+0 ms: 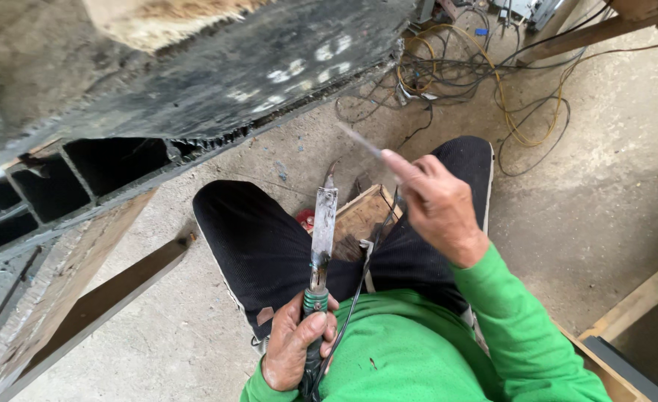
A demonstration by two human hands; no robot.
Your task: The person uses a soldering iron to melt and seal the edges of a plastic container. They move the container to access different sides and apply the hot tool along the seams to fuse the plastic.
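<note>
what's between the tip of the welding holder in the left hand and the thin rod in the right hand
In the head view, between the holder's tip in the left hand and the rod in the right hand, only bare concrete floor shows.

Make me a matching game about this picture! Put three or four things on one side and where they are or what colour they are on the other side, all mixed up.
Things:
1. thin rod
2. long metal tool
3. tangle of cables
4. sleeves

Places and colours:
A. bright green
B. lying on the concrete floor, top of the picture
C. pinched in the right hand
D. gripped by its handle in the left hand

Pairs: 1-C, 2-D, 3-B, 4-A
</note>
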